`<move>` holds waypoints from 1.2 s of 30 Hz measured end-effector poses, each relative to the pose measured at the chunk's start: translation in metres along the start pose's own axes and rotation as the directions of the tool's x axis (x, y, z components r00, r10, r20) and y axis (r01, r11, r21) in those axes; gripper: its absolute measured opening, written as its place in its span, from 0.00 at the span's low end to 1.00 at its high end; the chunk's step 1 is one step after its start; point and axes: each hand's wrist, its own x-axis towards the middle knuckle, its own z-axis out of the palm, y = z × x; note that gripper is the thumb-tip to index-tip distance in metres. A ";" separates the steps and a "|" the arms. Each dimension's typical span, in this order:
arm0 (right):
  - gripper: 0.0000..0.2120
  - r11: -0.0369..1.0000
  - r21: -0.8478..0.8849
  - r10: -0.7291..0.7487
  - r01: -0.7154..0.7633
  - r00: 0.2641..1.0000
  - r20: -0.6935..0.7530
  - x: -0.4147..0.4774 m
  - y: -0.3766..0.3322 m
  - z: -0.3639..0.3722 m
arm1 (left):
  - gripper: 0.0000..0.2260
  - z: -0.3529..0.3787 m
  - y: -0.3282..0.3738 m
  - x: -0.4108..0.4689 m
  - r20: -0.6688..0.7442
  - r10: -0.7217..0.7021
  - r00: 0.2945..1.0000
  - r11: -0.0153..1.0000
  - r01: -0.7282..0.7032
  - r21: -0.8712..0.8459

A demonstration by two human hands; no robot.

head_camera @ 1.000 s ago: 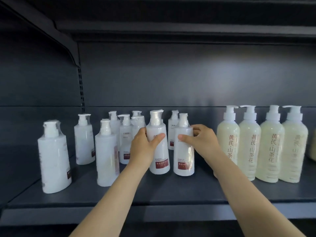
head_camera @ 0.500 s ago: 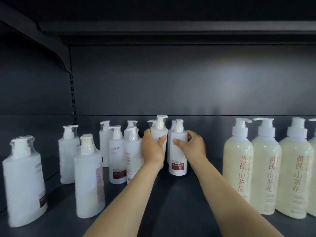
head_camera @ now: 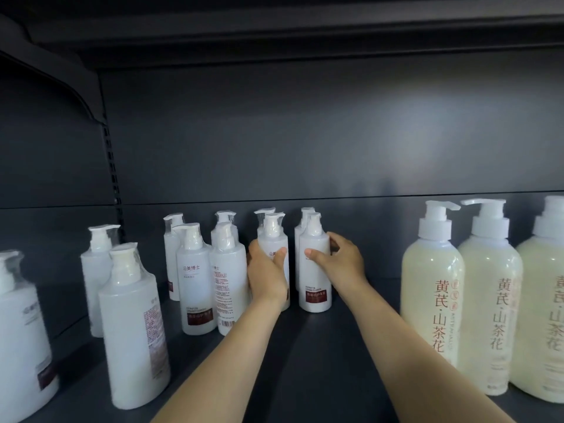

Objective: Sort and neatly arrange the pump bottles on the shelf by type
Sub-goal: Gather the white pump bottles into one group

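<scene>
both hands (head_camera: 267,277) (head_camera: 341,265) each grip a slim white bottle (head_camera: 274,239) (head_camera: 314,270) mid-shelf; cream bottles (head_camera: 432,300) stand lined right, left whites (head_camera: 134,325) remain scattered.

cream pump bottles (head_camera: 432,300), far right: vertical red "黄芪·山茶花" | white bottle left of centre (head_camera: 195,288): "沿美博士", small print below too blurred | centre white bottle (head_camera: 271,242): "沿美", rest covered | white bottle right of centre (head_camera: 314,279): "KERATIN CONDITIONER" above dark red band | remaining labels: unreadable
</scene>
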 end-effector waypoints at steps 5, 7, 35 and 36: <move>0.20 1.000 0.007 0.004 -0.004 1.000 -0.028 0.000 0.004 0.002 | 0.17 0.001 -0.005 0.002 0.010 0.042 0.999 0.996 -0.043 0.084; 0.22 1.000 -0.005 -0.006 0.006 0.999 -0.039 0.001 0.002 0.005 | 0.17 0.000 -0.004 0.003 0.014 0.041 0.999 0.994 -0.043 0.101; 0.24 0.997 -0.078 -0.024 0.027 0.999 0.036 -0.002 -0.005 0.006 | 0.22 -0.012 -0.016 0.019 0.175 0.009 0.984 0.998 -0.020 0.063; 0.23 0.995 -0.099 -0.017 0.023 0.998 0.054 -0.002 -0.008 0.004 | 0.23 -0.012 -0.016 0.019 0.185 0.000 0.983 0.996 -0.015 0.083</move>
